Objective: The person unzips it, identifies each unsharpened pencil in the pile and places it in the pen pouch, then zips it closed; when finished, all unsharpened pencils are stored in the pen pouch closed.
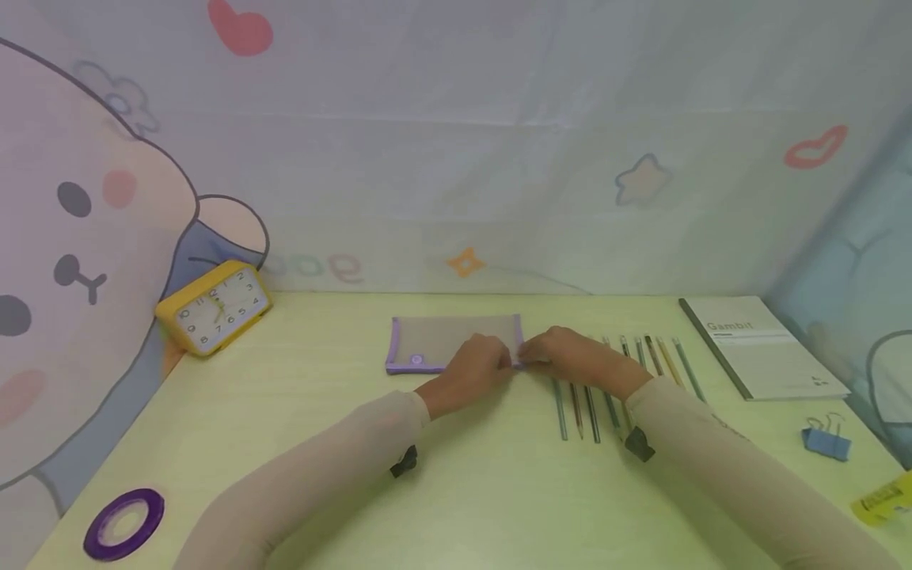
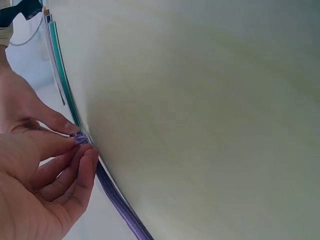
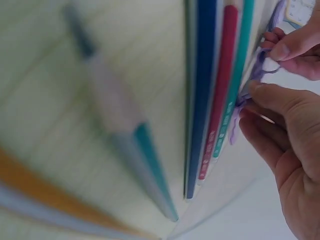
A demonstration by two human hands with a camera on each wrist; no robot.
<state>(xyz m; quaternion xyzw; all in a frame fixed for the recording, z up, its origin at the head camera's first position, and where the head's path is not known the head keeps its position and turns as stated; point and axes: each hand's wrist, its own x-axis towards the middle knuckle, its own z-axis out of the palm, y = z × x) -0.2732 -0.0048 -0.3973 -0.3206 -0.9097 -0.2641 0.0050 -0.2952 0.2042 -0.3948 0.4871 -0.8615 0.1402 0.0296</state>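
A see-through pencil pouch with purple trim and a round purple snap lies flat near the back of the table. My left hand pinches the purple edge at its front right corner. Right beside it, my right hand also pinches purple trim at that corner, thumb against fingers. In the right wrist view the trim looks bunched between the two hands. Several pencils lie side by side under and to the right of my right forearm, partly hidden by it.
A yellow clock stands at the back left, with a purple tape roll at the front left. On the right are a notebook, a blue binder clip and a yellow tube-like object. A printed cloth hangs behind.
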